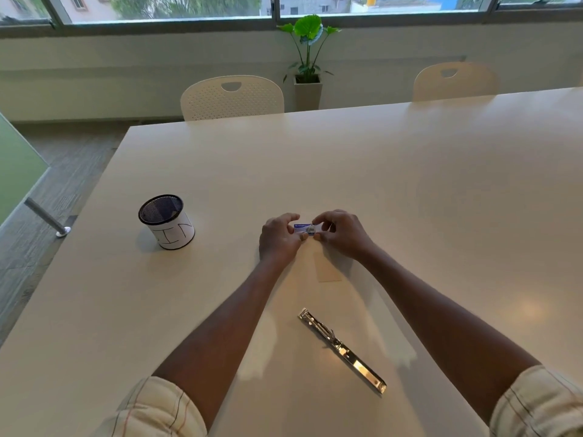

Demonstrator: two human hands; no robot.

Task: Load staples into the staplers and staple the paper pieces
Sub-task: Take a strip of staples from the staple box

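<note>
1. Both hands meet over the middle of the pale, glossy table [441,184], sharing a small blue-and-white cardboard staple box [304,228]. The left hand [279,238] pinches its left end between curled fingers and thumb, and the right hand [342,234] pinches the right end, where something small and grey shows, too small to identify.
2. This two-handed hold likely lets one hand brace the box while the other opens it or draws a strip out.
3. The shiny chrome metal stapler [342,350] lies nearer the person, swung open flat and apart from the hands — seemingly ready for loading.
4. A pale rectangular paper piece [328,270] lies flat just below the hands, within easy reach for stapling.
5. A black mesh pen cup [165,220] wrapped in lettered white paper stands well to the left.
</note>
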